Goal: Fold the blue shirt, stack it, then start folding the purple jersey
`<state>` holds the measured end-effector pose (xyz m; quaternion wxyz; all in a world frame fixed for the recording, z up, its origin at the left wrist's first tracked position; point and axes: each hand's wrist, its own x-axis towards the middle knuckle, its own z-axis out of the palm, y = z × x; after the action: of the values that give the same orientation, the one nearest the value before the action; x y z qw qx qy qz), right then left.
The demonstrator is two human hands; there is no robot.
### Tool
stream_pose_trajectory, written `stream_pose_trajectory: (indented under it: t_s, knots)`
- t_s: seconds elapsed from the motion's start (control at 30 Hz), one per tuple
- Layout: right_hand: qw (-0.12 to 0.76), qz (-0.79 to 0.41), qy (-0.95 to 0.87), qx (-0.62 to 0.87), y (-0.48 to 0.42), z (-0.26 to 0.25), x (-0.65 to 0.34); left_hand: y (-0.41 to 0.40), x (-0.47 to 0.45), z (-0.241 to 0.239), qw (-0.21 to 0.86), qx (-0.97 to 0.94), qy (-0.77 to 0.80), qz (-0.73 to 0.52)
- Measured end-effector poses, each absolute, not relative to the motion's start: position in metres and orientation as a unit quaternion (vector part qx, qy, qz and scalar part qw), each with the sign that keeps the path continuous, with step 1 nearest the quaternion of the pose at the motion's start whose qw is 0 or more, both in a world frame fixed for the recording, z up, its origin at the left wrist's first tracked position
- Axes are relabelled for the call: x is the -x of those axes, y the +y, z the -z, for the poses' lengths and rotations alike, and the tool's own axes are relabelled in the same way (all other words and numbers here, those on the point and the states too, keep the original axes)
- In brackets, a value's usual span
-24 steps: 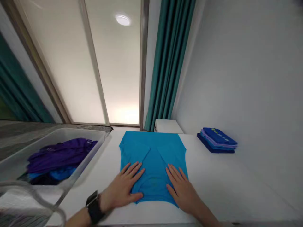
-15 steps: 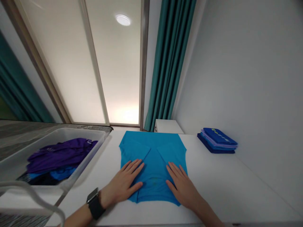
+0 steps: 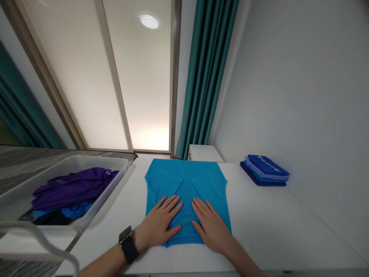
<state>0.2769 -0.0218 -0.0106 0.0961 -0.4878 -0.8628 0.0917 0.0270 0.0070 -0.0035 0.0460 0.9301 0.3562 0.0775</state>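
A bright blue shirt [image 3: 184, 173] lies spread on the white table [image 3: 259, 227], its sleeves folded inward so that their edges slant toward the middle. My left hand [image 3: 161, 221], with a dark watch [image 3: 128, 244] on the wrist, rests flat on the lower left part of the cloth, fingers stretched out. On the lower right part lies my right hand [image 3: 211, 225], palm down, fingers extended and thumb apart. Both hands touch the shirt without gripping it. They cover part of its lower portion.
At the left stands a white plastic bin [image 3: 108, 192] holding purple clothing [image 3: 72, 188] and blue and dark pieces. A stack of folded garments [image 3: 265, 171] sits at the table's right, near the wall. A pale curved tube [image 3: 43, 240] crosses the lower left.
Both hands have slid inward over the shirt, closer to each other. The shirt, the bin and the folded stack stay where they were.
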Motion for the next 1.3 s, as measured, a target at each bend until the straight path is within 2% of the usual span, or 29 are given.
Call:
stream_pose_trajectory:
  t_s: [0.13,0.3,0.43,0.6,0.9,1.3]
  knots:
    - [0.129,-0.09,-0.849,0.504,-0.015,0.01,-0.288,0.013,-0.022,-0.006,0.052,-0.926,0.365,-0.085]
    - [0.187,-0.014,-0.812,0.553,0.007,0.016,-0.33,0.04,0.008,-0.008,0.014,-0.892,0.436,-0.123]
    - [0.165,0.027,-0.802,0.573,0.015,0.022,-0.344,0.051,0.024,0.003,-0.002,-0.876,0.465,-0.132]
    - [0.145,0.049,-0.811,0.564,0.008,0.018,-0.312,0.046,0.009,0.009,-0.004,-0.894,0.428,-0.134]
    - [0.094,-0.033,-0.805,0.585,0.009,0.016,-0.284,0.055,-0.011,0.006,0.032,-0.903,0.419,-0.088]
    - [0.081,-0.052,-0.812,0.576,-0.01,0.015,-0.284,0.033,-0.007,0.014,0.022,-0.899,0.427,-0.096]
